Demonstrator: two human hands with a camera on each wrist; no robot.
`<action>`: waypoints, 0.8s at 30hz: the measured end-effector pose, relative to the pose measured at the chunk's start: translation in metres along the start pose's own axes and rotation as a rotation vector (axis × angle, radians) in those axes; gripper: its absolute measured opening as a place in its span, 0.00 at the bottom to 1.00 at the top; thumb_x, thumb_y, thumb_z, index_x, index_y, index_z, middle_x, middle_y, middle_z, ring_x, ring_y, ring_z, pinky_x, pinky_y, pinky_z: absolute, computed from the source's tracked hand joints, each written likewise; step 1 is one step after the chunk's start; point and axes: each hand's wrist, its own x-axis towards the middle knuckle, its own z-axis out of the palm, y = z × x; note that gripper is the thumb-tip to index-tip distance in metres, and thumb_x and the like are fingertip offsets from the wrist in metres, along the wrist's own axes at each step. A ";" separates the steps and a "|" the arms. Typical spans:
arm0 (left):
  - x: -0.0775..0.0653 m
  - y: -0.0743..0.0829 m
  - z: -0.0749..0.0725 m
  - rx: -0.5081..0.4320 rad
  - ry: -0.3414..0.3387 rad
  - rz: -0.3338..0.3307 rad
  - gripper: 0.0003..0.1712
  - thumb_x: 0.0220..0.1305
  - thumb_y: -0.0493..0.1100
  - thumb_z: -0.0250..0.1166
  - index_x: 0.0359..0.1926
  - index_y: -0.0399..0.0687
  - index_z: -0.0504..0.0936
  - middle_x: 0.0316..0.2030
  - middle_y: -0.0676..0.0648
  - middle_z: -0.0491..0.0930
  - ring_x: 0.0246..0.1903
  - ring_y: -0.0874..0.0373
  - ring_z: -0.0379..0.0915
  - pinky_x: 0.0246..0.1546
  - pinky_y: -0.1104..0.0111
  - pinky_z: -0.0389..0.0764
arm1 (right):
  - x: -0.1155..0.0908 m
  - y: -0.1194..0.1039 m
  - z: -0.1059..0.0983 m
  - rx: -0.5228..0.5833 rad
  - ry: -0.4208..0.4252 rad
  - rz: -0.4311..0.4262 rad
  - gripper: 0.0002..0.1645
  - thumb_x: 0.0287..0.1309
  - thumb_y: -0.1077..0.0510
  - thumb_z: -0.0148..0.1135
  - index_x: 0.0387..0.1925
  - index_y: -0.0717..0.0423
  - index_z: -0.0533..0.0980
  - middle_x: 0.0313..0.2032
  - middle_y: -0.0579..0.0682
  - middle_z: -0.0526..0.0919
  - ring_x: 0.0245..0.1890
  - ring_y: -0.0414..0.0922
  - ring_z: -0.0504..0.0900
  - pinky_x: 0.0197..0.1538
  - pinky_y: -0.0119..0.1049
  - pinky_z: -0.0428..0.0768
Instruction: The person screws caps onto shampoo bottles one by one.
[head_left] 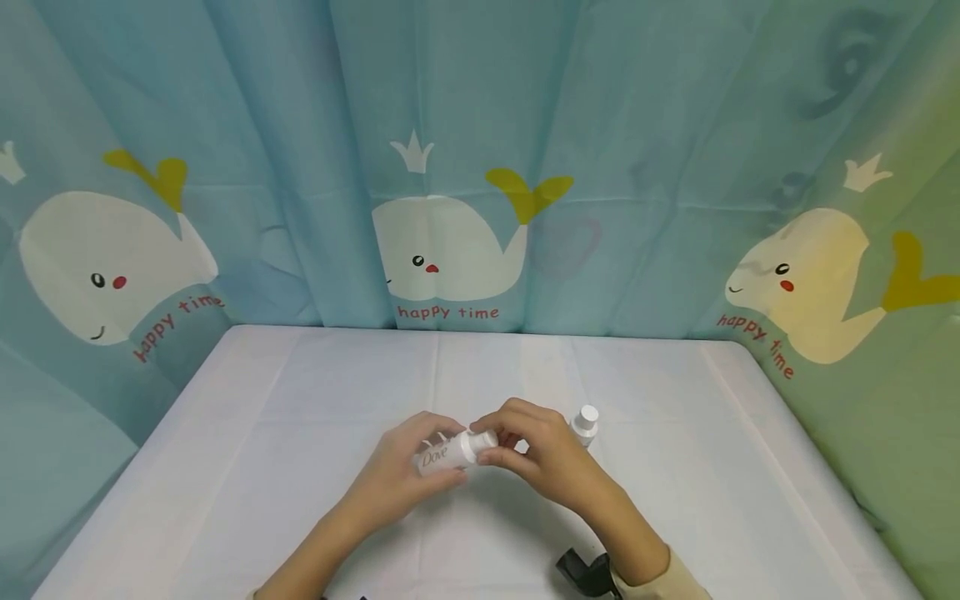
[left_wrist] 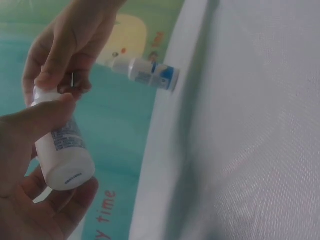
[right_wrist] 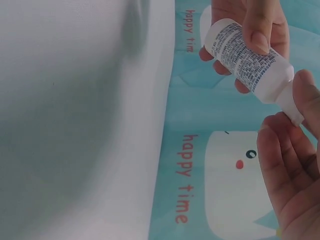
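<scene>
A small white Dove bottle (head_left: 444, 456) is held tilted above the table, its cap end toward the right. My left hand (head_left: 401, 471) grips the bottle's body, thumb on one side and fingers on the other. With thumb and fingers my right hand (head_left: 551, 454) pinches the white cap (right_wrist: 289, 104). In the right wrist view dense printed text covers the bottle's back, and its base shows in the left wrist view. A second white bottle (head_left: 584, 426), with a blue patch on its label in the left wrist view, stands upright on the table just beyond my right hand.
A white cloth covers the table (head_left: 337, 392). A black object (head_left: 587, 573) shows beside the right forearm at the near edge. Behind the table hangs a blue-green curtain (head_left: 285, 167) printed with whales.
</scene>
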 end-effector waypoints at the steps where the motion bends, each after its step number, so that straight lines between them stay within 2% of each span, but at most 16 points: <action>1: 0.000 0.000 0.000 0.002 0.003 0.000 0.26 0.49 0.42 0.79 0.48 0.64 0.80 0.42 0.63 0.80 0.39 0.65 0.74 0.40 0.68 0.80 | 0.000 0.000 0.000 -0.004 0.001 0.003 0.17 0.53 0.54 0.74 0.46 0.49 0.82 0.34 0.37 0.80 0.33 0.32 0.76 0.36 0.25 0.80; 8: 0.000 -0.001 0.002 0.036 0.031 0.016 0.26 0.46 0.42 0.81 0.47 0.62 0.81 0.40 0.62 0.79 0.36 0.65 0.73 0.35 0.71 0.77 | 0.000 0.002 0.000 -0.045 0.005 -0.009 0.16 0.53 0.53 0.73 0.44 0.50 0.83 0.31 0.38 0.81 0.30 0.31 0.77 0.34 0.26 0.80; 18: 0.000 0.001 0.002 0.049 0.041 0.024 0.27 0.45 0.41 0.81 0.47 0.60 0.81 0.41 0.62 0.79 0.37 0.65 0.73 0.36 0.71 0.77 | -0.001 0.002 0.001 -0.057 0.022 -0.009 0.15 0.51 0.53 0.74 0.41 0.54 0.84 0.31 0.40 0.85 0.29 0.30 0.79 0.34 0.20 0.78; 24: -0.001 0.001 0.002 0.082 0.067 0.044 0.27 0.44 0.42 0.82 0.46 0.59 0.81 0.41 0.62 0.79 0.37 0.66 0.73 0.37 0.71 0.76 | 0.000 0.002 0.002 -0.062 0.027 0.008 0.15 0.52 0.53 0.74 0.41 0.55 0.84 0.31 0.41 0.86 0.29 0.30 0.80 0.34 0.20 0.79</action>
